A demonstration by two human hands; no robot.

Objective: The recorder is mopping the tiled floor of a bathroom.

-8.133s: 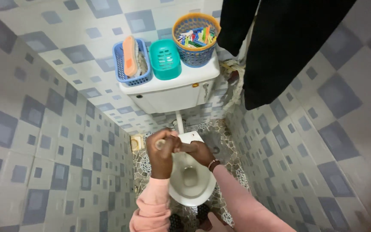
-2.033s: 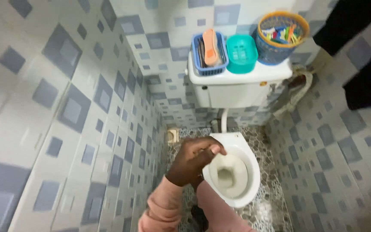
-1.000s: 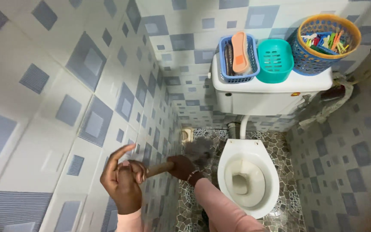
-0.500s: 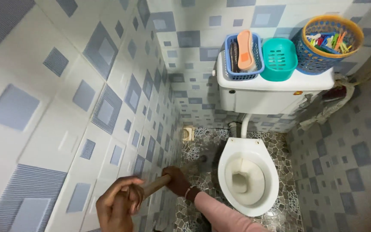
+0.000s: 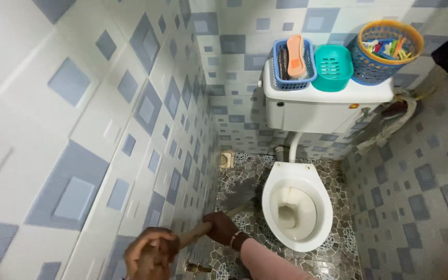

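Wooden broom handle (image 5: 195, 234) gripped in both fists, left hand (image 5: 149, 253) and right hand (image 5: 221, 228), beside the toilet (image 5: 296, 207).

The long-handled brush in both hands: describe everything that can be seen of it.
The brush has a round, light brown, wooden-looking handle and a dark bristle head, blurred here, low over the patterned floor left of the white toilet bowl. It slants from lower left up to the right. The left hand wraps the near end; the right hand grips further along the shaft. Whether the bristles touch the floor cannot be told.
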